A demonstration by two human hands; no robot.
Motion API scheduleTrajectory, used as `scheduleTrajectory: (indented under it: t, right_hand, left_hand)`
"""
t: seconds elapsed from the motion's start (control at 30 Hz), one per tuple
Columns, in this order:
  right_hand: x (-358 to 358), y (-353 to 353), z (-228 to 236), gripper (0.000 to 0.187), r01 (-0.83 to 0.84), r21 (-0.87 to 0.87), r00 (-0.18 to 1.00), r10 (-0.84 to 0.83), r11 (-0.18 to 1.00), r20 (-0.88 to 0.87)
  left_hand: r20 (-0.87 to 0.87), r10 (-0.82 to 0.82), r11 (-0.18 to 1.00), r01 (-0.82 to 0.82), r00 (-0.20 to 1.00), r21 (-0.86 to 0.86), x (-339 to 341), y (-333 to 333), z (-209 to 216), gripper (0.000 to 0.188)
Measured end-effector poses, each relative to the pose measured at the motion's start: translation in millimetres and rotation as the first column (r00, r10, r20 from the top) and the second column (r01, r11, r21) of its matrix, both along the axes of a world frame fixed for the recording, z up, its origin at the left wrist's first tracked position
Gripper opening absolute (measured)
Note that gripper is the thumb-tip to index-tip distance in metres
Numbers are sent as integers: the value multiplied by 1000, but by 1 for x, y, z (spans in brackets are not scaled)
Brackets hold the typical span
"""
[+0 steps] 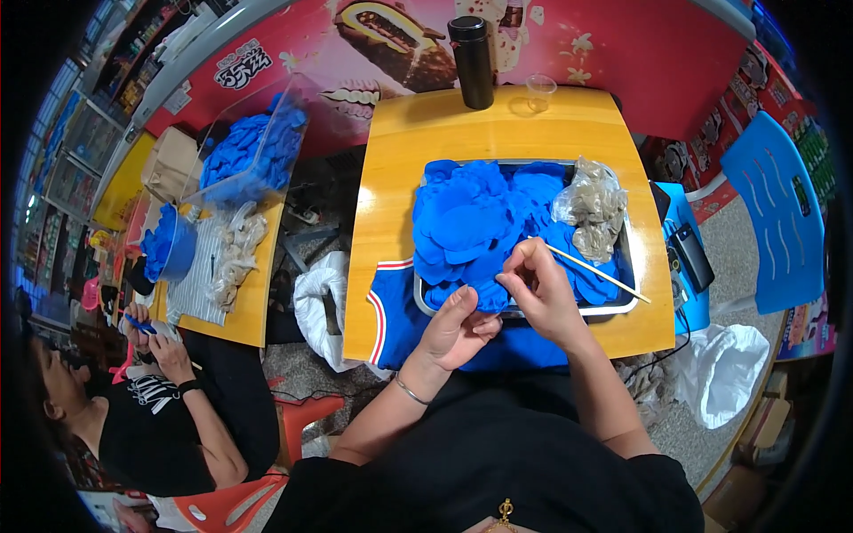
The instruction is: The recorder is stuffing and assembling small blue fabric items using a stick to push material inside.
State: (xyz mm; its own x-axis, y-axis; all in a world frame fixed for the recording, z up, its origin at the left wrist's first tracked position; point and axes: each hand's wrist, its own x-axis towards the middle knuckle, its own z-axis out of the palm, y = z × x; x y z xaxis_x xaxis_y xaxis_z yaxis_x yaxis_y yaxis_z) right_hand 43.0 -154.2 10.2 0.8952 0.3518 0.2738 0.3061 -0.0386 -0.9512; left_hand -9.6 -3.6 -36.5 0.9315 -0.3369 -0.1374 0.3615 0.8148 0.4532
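Nearest to us, our left hand (458,329) sits half-curled at the tray's near rim, fingertips pinching a small blue piece (487,298). Our right hand (538,289) is closed around a thin wooden stick (597,272), which slants out to the right over the tray.

Metal tray (629,306) on the yellow table (391,178): heaped with blue petal-like pieces (475,218); a clear bag of greyish material (591,209) lies in its far right corner. A blue cloth with red and white trim (391,315) lies under the tray's near edge.

Far end of our table: a black cylindrical flask (472,60), upright; a clear plastic cup (539,91) just beside it.

Left table: a clear bin (267,147) filled with more blue pieces; a blue bowl (173,249), also holding blue. Another person (160,426) sits there, hands together.

Behind: a red banner with a picture of a chocolate-coated snack (391,31). Right: a blue plastic chair (777,213).
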Motion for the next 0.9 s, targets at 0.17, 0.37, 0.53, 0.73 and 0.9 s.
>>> scheduleTrajectory:
  t: [0.17, 0.37, 0.53, 0.73, 0.9]
  right_hand:
    - [-2, 2, -3, 17, -38, 13, 998, 39, 999, -57]
    - [-4, 3, -4, 19, -87, 14, 993, 88, 996, -78]
    - [-3, 4, -5, 19, -94, 24, 992, 96, 995, -79]
    - [0, 4, -9, 18, -64, 15, 993, 65, 998, -95]
    - [3, 1, -8, 16, -25, 20, 996, 26, 999, -88]
  left_hand:
    - [-46, -60, 982, 51, 997, -181, -2, 4, -6, 36]
    - [57, -131, 958, 141, 990, -251, -2, 8, -9, 39]
    - [-45, -108, 982, 100, 993, -161, -7, 3, 1, 37]
    - [60, -61, 998, 59, 996, 37, -2, 6, -6, 47]
    - [6, -51, 998, 51, 999, -38, -4, 1, 9, 26]
